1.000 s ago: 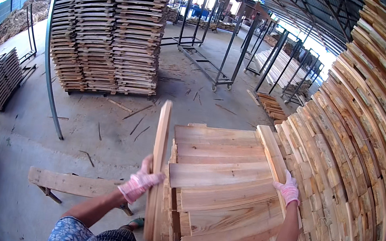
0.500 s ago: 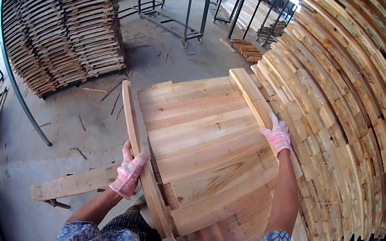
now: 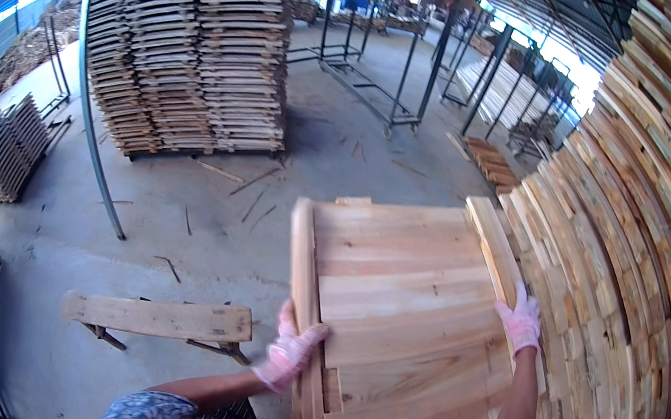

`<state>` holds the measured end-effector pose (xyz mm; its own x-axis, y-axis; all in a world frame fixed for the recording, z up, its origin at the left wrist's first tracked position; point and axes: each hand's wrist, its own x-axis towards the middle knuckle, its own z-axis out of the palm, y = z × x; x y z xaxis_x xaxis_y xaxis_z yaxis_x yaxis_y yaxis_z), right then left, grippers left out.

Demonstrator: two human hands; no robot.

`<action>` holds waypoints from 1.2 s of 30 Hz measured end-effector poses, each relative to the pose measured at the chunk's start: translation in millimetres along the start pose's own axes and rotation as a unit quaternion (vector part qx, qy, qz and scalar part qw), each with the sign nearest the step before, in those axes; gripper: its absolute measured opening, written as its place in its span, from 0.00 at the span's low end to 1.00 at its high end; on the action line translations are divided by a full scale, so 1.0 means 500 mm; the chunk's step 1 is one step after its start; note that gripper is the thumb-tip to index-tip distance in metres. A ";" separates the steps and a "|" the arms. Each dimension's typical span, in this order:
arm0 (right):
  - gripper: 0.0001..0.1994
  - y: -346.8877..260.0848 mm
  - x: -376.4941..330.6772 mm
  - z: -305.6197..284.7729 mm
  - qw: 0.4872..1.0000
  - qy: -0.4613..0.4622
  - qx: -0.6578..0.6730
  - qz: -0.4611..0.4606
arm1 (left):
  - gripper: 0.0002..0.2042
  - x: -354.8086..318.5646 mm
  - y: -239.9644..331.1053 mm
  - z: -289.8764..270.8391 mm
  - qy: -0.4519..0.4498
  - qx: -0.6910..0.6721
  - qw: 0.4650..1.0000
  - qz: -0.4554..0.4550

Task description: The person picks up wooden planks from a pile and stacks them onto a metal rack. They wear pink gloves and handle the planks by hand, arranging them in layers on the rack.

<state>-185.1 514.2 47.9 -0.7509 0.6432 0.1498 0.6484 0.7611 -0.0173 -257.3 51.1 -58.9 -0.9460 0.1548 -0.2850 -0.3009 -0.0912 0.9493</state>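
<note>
A stack of pale planed boards lies in front of me, with a long wooden strip along its left side and another wooden strip along its right. My left hand, in a pink-and-white knit glove, closes round the left strip, thumb on top and fingers at the outer side. The right hand, gloved alike, straddles the near part of the right strip, its thumb and forefinger parted across the wood. A short block sits in a gap at the stack's near left.
A tall curved stack of boards rises close on the right. Behind on the left stands another high board stack. A low wooden bench is left of me. Metal rack frames and scattered wood slivers are on the floor.
My view has tilted up and swung left, so the scene sits lower and farther right. Both hands stay at the two strips. The bench now shows whole.
</note>
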 end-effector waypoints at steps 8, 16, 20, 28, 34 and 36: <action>0.41 -0.068 -0.098 -0.014 0.971 0.209 -0.106 -0.050 | 0.51 0.003 0.042 0.003 -0.029 -0.022 0.999 0.008; 0.42 -0.489 -0.490 -0.200 0.830 -0.245 0.425 -0.266 | 0.40 -0.027 0.242 0.015 -0.115 -0.263 0.958 0.013; 0.50 -0.499 -0.475 -0.221 0.818 -0.283 0.459 -0.197 | 0.23 0.018 0.216 0.059 -0.196 -0.357 0.913 -0.025; 0.49 -0.442 -0.432 -0.158 0.986 -0.134 0.017 -0.094 | 0.30 0.120 0.303 0.039 -0.414 0.351 0.830 0.131; 0.46 -0.415 -0.439 -0.107 0.985 -0.108 0.060 -0.117 | 0.37 0.156 0.293 0.123 -0.535 0.411 0.532 0.512; 0.44 -0.422 -0.452 -0.124 0.985 -0.121 0.051 -0.109 | 0.41 0.200 0.330 0.148 -0.507 0.458 0.382 0.623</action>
<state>-144.2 203.1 79.0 -0.8864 0.4562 -0.0787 0.4626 0.8795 -0.1120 -392.6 124.3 78.9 0.3859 0.8958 0.2208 0.9133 -0.4047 0.0455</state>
